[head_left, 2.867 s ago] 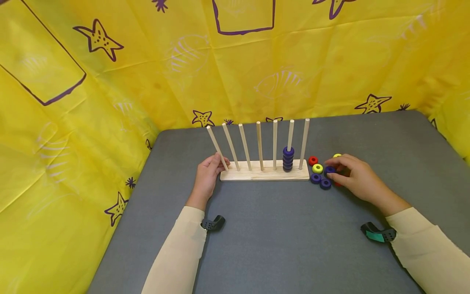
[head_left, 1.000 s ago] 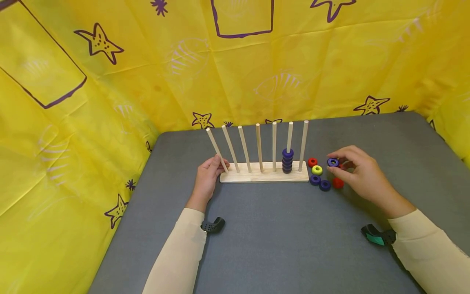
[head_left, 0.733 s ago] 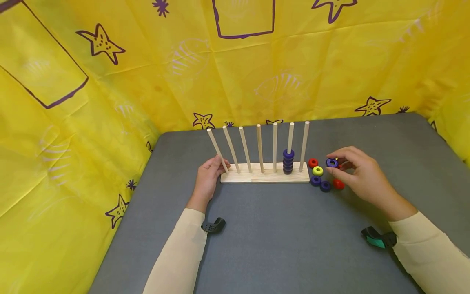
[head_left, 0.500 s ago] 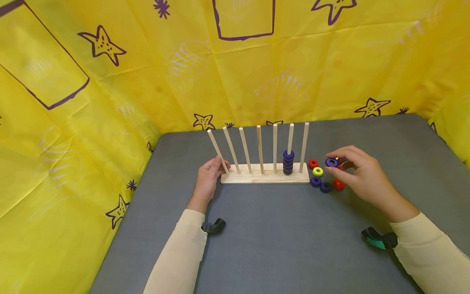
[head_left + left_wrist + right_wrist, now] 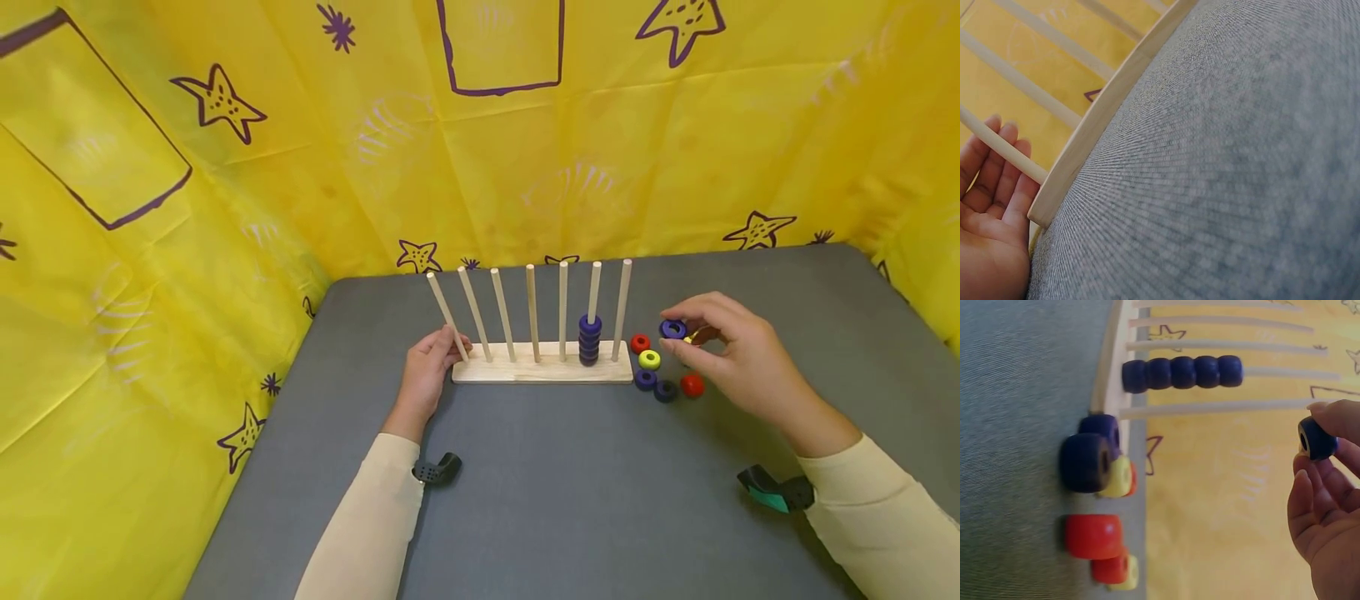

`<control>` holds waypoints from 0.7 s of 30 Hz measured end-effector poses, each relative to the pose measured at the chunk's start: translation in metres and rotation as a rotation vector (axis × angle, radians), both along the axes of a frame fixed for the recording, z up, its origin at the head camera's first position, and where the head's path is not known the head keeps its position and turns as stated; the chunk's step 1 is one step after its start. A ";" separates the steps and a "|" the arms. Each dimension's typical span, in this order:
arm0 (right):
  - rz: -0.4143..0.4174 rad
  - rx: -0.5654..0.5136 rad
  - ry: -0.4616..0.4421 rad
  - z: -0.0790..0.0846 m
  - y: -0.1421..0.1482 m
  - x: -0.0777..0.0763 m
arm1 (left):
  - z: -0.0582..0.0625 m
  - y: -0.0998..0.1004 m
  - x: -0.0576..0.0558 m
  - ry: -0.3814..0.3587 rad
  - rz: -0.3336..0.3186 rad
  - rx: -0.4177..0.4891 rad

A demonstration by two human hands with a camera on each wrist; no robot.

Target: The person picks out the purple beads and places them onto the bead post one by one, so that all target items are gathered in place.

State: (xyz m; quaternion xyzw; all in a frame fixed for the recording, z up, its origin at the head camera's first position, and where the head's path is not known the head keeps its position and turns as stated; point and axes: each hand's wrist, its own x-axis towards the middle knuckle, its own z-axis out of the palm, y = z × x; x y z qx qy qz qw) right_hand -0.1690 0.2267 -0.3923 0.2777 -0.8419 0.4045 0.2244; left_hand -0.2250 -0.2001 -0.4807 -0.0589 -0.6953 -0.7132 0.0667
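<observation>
A pale wooden rack point(image 5: 510, 372) with a row of upright pegs stands on the grey table; five-like rows aside, several blue beads point(image 5: 589, 340) are stacked on its second peg from the right. My left hand point(image 5: 423, 375) holds the rack's left end, thumb and fingers about the leftmost peg point(image 5: 1007, 147). My right hand point(image 5: 731, 350) pinches one blue bead point(image 5: 1319, 439) between thumb and fingertips, raised above the loose beads and right of the rack. Its hole shows in the right wrist view.
Loose beads lie beside the rack's right end: blue beads point(image 5: 646, 379), a yellow bead point(image 5: 649, 360) and red beads point(image 5: 692, 385). Another red and yellow bead point(image 5: 1127, 575) show in the right wrist view. A yellow patterned cloth point(image 5: 480, 183) hangs behind the table point(image 5: 555, 492).
My right hand has lifted the blue bead from among the loose ones, then shifted it slightly left. The left hand stays at the rack's end. The head view has tilted slightly.
</observation>
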 end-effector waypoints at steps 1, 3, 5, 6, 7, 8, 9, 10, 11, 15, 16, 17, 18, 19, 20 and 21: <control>0.003 -0.002 0.008 0.002 -0.001 0.000 | 0.000 0.000 0.000 0.000 0.000 0.001; 0.009 -0.010 0.020 0.007 -0.002 0.000 | 0.000 0.000 0.000 -0.003 0.001 0.001; 0.011 -0.015 0.028 0.013 -0.004 0.000 | 0.000 0.000 0.001 -0.004 0.003 0.002; 0.010 -0.018 0.033 0.016 -0.005 0.000 | 0.001 0.000 0.001 -0.005 0.004 0.001; 0.009 -0.020 0.037 0.018 -0.007 0.000 | 0.001 0.001 0.001 -0.003 0.003 0.001; 0.010 -0.023 0.042 0.021 -0.008 0.000 | 0.001 0.001 0.001 -0.002 0.004 0.004; 0.008 -0.023 0.045 0.024 -0.009 -0.001 | 0.001 0.001 0.001 0.001 0.005 0.006; 0.004 -0.021 0.046 0.027 -0.010 -0.001 | 0.001 0.001 0.001 0.003 0.005 0.010; 0.000 -0.022 0.047 0.030 -0.012 -0.001 | 0.001 0.001 0.001 0.005 0.006 0.015; -0.006 -0.029 0.049 0.041 -0.018 -0.002 | -0.001 0.000 0.002 0.013 0.009 0.024; -0.001 -0.033 0.053 0.044 -0.020 -0.002 | -0.001 0.000 0.002 0.014 0.009 0.025; 0.002 -0.037 0.059 0.046 -0.022 -0.002 | -0.001 0.000 0.002 0.016 0.008 0.027; 0.009 -0.041 0.067 0.048 -0.023 -0.003 | -0.001 0.001 0.002 0.016 0.008 0.028; 0.017 -0.045 0.075 0.051 -0.025 -0.004 | -0.001 0.001 0.002 0.016 0.007 0.030; 0.024 -0.048 0.083 0.053 -0.027 -0.004 | -0.001 0.001 0.002 0.016 0.006 0.028; 0.031 -0.050 0.089 0.055 -0.028 -0.005 | -0.001 0.000 0.001 0.016 0.005 0.027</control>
